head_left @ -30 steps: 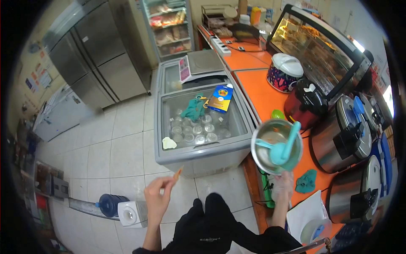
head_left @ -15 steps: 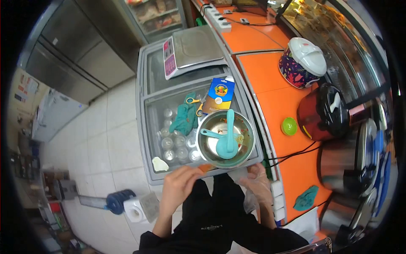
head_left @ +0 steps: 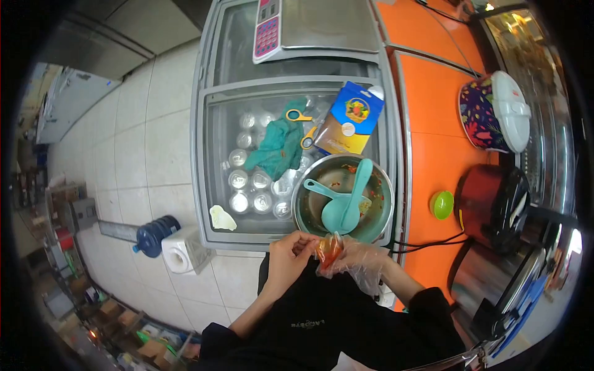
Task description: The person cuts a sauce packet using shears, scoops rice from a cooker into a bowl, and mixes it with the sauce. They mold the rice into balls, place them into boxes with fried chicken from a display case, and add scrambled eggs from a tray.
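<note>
Just in front of the freezer's near edge, my left hand [head_left: 291,255] pinches the edge of a small clear bag [head_left: 330,250] with orange-red contents. My right hand [head_left: 354,255], in a loose transparent plastic glove, has its fingers closed round the other side of that bag. Right beyond the hands is a metal pot [head_left: 388,204] with red and green food bits on its inner wall. Inside it rest a turquoise ladle [head_left: 342,213] and a smaller turquoise spoon [head_left: 320,188].
On the glass freezer top lie a teal cloth [head_left: 278,148], yellow-handled scissors [head_left: 307,137], a blue-and-yellow packet [head_left: 351,120], a pale scrap [head_left: 222,217] and a scale [head_left: 328,28]. The orange counter [head_left: 427,161] holds a green bowl [head_left: 442,204] and cookers [head_left: 492,198].
My hands have come together, and the orange-red bag now shows between them. The view has shifted closer to the freezer top.
</note>
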The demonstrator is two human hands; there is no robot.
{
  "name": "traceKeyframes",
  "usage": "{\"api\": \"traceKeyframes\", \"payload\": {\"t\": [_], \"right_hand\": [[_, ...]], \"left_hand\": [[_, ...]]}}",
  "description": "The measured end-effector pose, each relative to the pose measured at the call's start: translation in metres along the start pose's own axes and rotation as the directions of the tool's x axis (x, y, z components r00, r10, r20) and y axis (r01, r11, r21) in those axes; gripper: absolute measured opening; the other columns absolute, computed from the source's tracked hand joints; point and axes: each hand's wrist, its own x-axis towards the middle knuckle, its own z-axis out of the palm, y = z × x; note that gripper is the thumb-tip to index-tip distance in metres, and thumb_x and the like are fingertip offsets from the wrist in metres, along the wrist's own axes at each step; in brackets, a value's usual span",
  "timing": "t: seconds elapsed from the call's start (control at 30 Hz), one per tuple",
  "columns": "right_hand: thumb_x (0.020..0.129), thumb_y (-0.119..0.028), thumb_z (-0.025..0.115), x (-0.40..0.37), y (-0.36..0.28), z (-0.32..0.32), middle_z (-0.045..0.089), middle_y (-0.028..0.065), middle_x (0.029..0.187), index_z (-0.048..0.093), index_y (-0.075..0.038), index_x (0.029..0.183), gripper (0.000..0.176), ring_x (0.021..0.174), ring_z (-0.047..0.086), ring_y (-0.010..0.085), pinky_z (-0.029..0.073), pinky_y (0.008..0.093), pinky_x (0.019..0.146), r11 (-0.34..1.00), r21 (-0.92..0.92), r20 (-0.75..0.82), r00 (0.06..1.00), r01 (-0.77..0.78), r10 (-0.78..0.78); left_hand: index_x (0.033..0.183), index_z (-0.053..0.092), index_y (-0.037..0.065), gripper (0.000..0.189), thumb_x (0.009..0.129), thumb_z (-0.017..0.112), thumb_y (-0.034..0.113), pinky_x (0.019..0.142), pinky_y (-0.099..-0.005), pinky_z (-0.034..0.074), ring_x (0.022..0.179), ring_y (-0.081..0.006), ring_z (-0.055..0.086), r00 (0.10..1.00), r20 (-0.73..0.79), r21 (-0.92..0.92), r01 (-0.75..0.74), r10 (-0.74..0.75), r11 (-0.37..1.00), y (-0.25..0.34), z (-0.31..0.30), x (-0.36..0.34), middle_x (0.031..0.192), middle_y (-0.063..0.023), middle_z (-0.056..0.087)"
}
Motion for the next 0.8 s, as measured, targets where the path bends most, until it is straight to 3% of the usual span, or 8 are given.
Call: {"api": "traceKeyframes", "payload": {"t": [0.13, 0.23, 0.33, 0.43, 0.53, 0.63, 0.73, 0.8], "right_hand": [[0.085, -0.009, 0.060, 0.013, -0.015, -0.007, 0.064, 0.0096, 0.082, 0.049, -0.002, 0.111, 0.028, 0.073, 0.066, 0.0199, 0.054, 0.0287, 0.061, 0.973, 0.184, 0.012, 0.990, -0.138, 0.138], [0.086, -0.011, 0.058, 0.026, -0.009, -0.016, 0.059, 0.0037, 0.076, 0.056, -0.004, 0.092, 0.010, 0.062, 0.060, 0.0163, 0.049, 0.0269, 0.053, 0.924, 0.277, -0.081, 0.952, -0.263, 0.295], [0.090, -0.016, 0.050, 0.041, 0.011, -0.017, 0.047, 0.0016, 0.061, 0.051, -0.006, 0.089, 0.010, 0.052, 0.049, 0.0137, 0.039, 0.0255, 0.046, 0.708, 0.657, -0.071, 0.913, -0.259, 0.401], [0.089, -0.014, 0.049, 0.052, 0.007, -0.004, 0.042, -0.0001, 0.060, 0.047, -0.009, 0.080, 0.011, 0.052, 0.043, 0.0121, 0.033, 0.0239, 0.046, 0.872, 0.260, -0.350, 0.802, -0.414, 0.485], [0.088, -0.014, 0.048, 0.045, -0.026, 0.001, 0.041, -0.0009, 0.060, 0.046, -0.010, 0.076, 0.013, 0.053, 0.042, 0.0111, 0.031, 0.0231, 0.048, 0.803, 0.407, -0.160, 0.832, -0.434, 0.531], [0.087, -0.013, 0.047, 0.042, -0.071, 0.018, 0.039, -0.0017, 0.059, 0.044, -0.010, 0.072, 0.016, 0.052, 0.039, 0.0100, 0.028, 0.0233, 0.048, 0.804, 0.371, -0.193, 0.808, -0.465, 0.557], [0.090, -0.024, 0.048, 0.043, -0.060, -0.001, 0.038, -0.0008, 0.060, 0.045, -0.011, 0.070, 0.024, 0.053, 0.039, 0.0129, 0.029, 0.0264, 0.048, 0.872, 0.118, -0.108, 0.867, -0.474, 0.486], [0.091, -0.024, 0.047, 0.048, -0.041, -0.005, 0.038, -0.0005, 0.060, 0.045, -0.010, 0.073, 0.023, 0.054, 0.039, 0.0127, 0.030, 0.0266, 0.049, 0.859, 0.189, -0.200, 0.837, -0.476, 0.509]], "left_hand": [[0.091, 0.066, -0.004, 0.007, 0.087, 0.063, 0.000, 0.065, -0.0235, 0.052, 0.071, -0.0106, 0.066, 0.995, -0.084, -0.082, 0.052, -0.059, 0.995, -0.020, -0.001, 0.011, 0.078, -0.0076, 0.070], [0.091, 0.067, -0.003, 0.008, 0.087, 0.064, 0.002, 0.064, -0.0242, 0.052, 0.069, -0.0112, 0.066, 0.987, -0.148, -0.113, 0.047, -0.064, 0.992, -0.028, 0.001, 0.016, 0.077, -0.0085, 0.070], [0.092, 0.067, -0.003, 0.009, 0.086, 0.064, 0.003, 0.061, -0.0252, 0.052, 0.066, -0.0124, 0.066, 0.975, -0.209, -0.103, 0.052, -0.073, 0.993, -0.029, 0.004, 0.019, 0.075, -0.0101, 0.069], [0.091, 0.067, -0.002, 0.009, 0.086, 0.064, 0.004, 0.060, -0.0254, 0.051, 0.066, -0.0131, 0.067, 0.967, -0.222, -0.156, 0.091, -0.125, 0.983, -0.036, 0.005, 0.021, 0.076, -0.0105, 0.069], [0.091, 0.067, -0.002, 0.009, 0.085, 0.065, 0.005, 0.059, -0.0256, 0.051, 0.066, -0.0132, 0.067, 0.966, -0.218, -0.195, 0.098, -0.141, 0.976, -0.039, 0.000, 0.023, 0.077, -0.0104, 0.070], [0.092, 0.068, -0.002, 0.009, 0.086, 0.064, 0.004, 0.061, -0.0249, 0.051, 0.067, -0.0121, 0.067, 0.973, -0.169, -0.213, 0.122, -0.160, 0.969, -0.035, -0.006, 0.023, 0.077, -0.0098, 0.070], [0.091, 0.067, -0.002, 0.008, 0.087, 0.063, 0.003, 0.062, -0.0243, 0.051, 0.068, -0.0112, 0.067, 0.980, -0.123, -0.225, 0.124, -0.154, 0.966, -0.029, -0.013, 0.026, 0.077, -0.0094, 0.070], [0.089, 0.066, -0.002, 0.008, 0.086, 0.064, 0.005, 0.057, -0.0255, 0.050, 0.065, -0.0144, 0.067, 0.985, -0.131, -0.259, 0.077, -0.114, 0.963, -0.031, -0.009, 0.025, 0.075, -0.0111, 0.069]]}}
